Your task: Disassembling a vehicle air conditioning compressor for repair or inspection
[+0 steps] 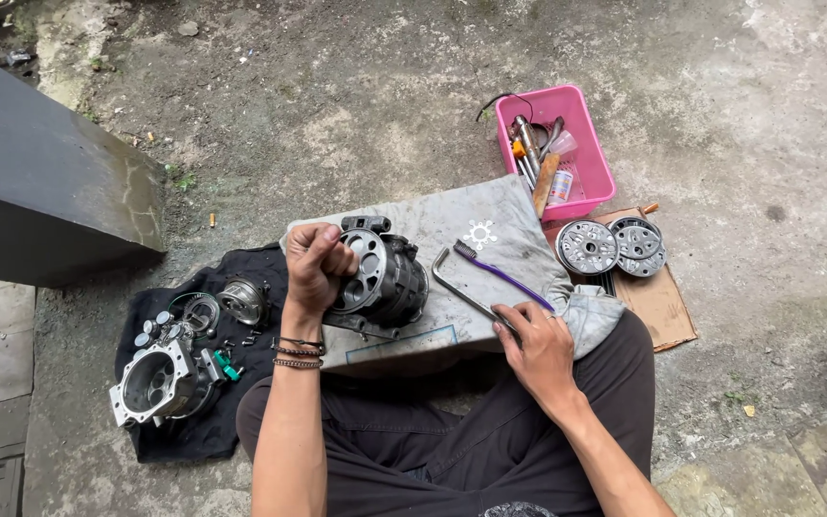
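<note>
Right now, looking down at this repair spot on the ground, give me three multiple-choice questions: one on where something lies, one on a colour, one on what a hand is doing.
1. Where does the purple toothbrush lie?
A. in the basket
B. on the grey cloth
C. on the black cloth

2. What colour is the plastic basket that holds the tools?
A. pink
B. blue
C. yellow

3. What is the left hand doing?
A. lying flat on the ground
B. holding the toothbrush
C. closed in a fist at the top of the round metal housing

Answers: 1 B, the brush rests on the grey cloth beside the bent metal wrench. 2 A, the basket's walls are bright pink. 3 C, its fingers are curled shut against the housing's holed face, while the right hand rests by the wrench's end.
</note>
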